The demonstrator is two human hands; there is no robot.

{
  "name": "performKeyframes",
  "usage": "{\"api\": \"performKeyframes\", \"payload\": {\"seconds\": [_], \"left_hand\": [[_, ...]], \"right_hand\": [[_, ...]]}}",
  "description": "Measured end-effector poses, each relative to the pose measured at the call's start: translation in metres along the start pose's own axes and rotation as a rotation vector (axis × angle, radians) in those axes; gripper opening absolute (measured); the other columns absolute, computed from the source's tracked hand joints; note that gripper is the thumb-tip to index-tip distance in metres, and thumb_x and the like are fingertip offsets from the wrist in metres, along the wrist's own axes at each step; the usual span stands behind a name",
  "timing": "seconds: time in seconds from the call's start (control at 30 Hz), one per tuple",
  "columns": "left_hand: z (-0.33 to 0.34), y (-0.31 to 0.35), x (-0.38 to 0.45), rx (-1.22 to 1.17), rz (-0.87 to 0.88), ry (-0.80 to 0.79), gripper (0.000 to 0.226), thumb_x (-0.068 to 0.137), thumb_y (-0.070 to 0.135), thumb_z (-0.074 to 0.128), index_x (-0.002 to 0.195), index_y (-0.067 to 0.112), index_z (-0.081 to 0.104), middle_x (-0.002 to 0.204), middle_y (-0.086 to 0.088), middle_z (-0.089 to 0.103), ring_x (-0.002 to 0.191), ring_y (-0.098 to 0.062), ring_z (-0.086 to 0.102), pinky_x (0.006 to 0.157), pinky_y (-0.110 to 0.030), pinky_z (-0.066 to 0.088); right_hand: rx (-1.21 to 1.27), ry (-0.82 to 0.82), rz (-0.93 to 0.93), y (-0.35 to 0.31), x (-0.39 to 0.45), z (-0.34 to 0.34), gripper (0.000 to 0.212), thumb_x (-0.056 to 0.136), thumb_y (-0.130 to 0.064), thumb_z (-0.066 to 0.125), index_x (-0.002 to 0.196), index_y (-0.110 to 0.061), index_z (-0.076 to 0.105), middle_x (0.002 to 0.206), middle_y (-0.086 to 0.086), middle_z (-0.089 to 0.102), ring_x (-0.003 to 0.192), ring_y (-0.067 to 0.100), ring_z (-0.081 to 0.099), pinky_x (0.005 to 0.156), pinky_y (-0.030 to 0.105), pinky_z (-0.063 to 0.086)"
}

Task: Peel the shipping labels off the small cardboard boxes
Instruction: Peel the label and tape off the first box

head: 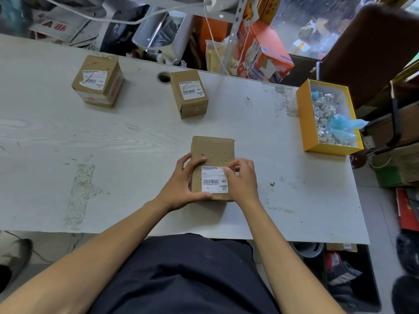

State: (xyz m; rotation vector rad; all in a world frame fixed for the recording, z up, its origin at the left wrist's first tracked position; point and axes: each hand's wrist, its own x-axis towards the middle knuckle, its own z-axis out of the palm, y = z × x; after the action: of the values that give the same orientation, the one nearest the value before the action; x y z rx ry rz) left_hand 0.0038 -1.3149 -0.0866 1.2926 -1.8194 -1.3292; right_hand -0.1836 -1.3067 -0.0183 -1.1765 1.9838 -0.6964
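A small brown cardboard box [213, 150] lies flat on the white table near me, with a white shipping label [213, 180] stuck on its near half. My left hand [186, 180] grips the box's left side, thumb along the near edge. My right hand [242, 177] rests on the box's right side, its fingertips pinching at the label's upper right corner. Two more labelled boxes stand farther back: one at the far left [98, 81] and one at the middle [189, 94].
A yellow open box [306, 123] holding crumpled peeled labels and blue plastic sits at the table's right edge. A round cable hole [163, 77] is beside the middle box. Clutter, cables and an orange carton [263, 53] lie beyond the far table edge.
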Motion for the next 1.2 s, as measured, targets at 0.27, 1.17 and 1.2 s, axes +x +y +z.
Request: {"api": "performKeyframes", "payload": {"seconds": [0.27,1.17,1.2], "left_hand": [[0.001,0.001,-0.002,-0.006,-0.004,0.002,0.094,0.06,0.057,0.084,0.14,0.055,0.034,0.154,0.011,0.018,0.136,-0.012,0.041,0.104,-0.043,0.05],[0.004,0.005,-0.008,-0.06,-0.046,0.024,0.095,0.062,0.057,0.08,0.145,0.048,0.033,0.153,0.002,0.024,0.139,-0.012,0.037,0.116,-0.04,0.038],[0.004,0.004,-0.007,-0.055,-0.045,0.024,0.095,0.063,0.057,0.08,0.145,0.049,0.033,0.153,0.002,0.024,0.139,-0.012,0.037,0.116,-0.04,0.038]], "right_hand": [[0.112,0.093,-0.104,0.026,-0.02,0.011,0.033,0.088,-0.024,0.071,0.121,-0.026,0.069,0.137,-0.014,0.045,0.121,0.001,0.047,0.093,0.019,0.046],[0.172,0.086,-0.081,0.016,-0.006,0.015,0.008,0.085,-0.009,0.068,0.082,-0.017,0.066,0.12,-0.013,0.054,0.104,-0.006,0.053,0.095,0.03,0.049],[0.167,0.083,-0.083,0.015,-0.006,0.014,0.01,0.085,-0.009,0.068,0.081,-0.018,0.065,0.12,-0.013,0.054,0.107,-0.001,0.053,0.095,0.031,0.049]]}}
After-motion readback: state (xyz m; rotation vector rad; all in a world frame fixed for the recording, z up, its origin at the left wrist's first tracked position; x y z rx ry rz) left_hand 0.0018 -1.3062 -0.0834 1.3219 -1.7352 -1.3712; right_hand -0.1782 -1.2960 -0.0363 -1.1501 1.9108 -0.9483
